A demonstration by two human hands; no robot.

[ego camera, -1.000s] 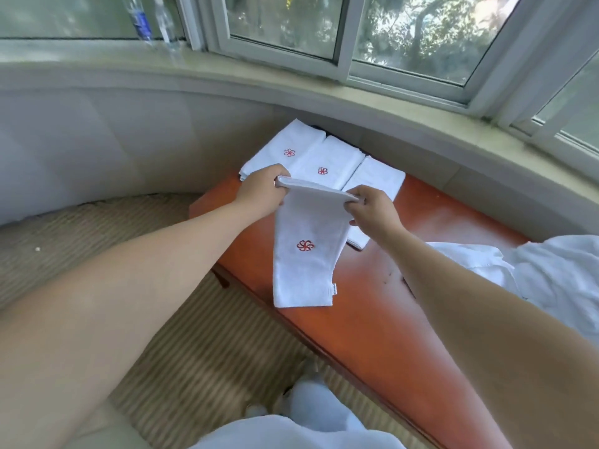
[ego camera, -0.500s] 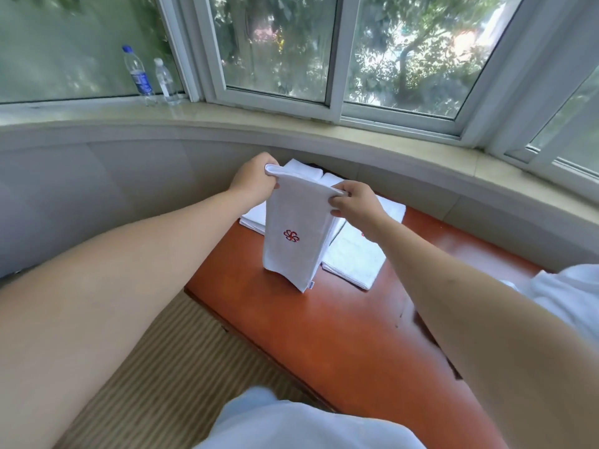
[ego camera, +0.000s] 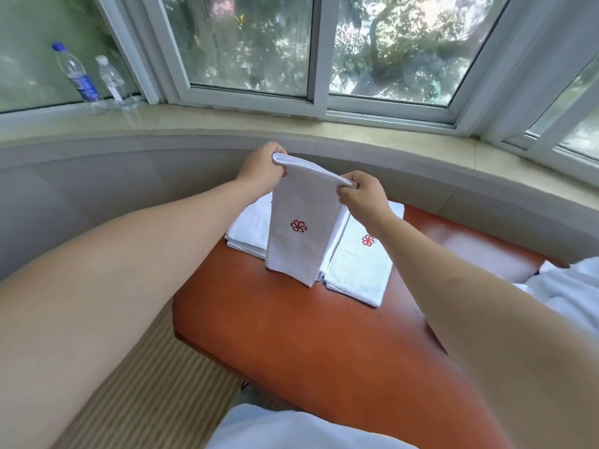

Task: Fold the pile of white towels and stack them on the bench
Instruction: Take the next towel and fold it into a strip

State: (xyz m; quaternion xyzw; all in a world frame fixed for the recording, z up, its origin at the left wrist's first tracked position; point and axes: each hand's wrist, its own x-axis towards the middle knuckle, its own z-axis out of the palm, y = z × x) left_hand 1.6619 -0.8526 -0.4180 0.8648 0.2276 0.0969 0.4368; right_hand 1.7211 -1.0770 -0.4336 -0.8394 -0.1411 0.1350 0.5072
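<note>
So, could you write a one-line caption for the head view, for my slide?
Left hand and right hand hold a folded white towel above folded towels on the wooden bench.

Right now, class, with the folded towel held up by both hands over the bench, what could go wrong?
1. The held towel hangs only from pinches by the left hand and right hand; a slip could unfold it.
2. Its lower edge may drag the folded towels on the bench askew.
</note>
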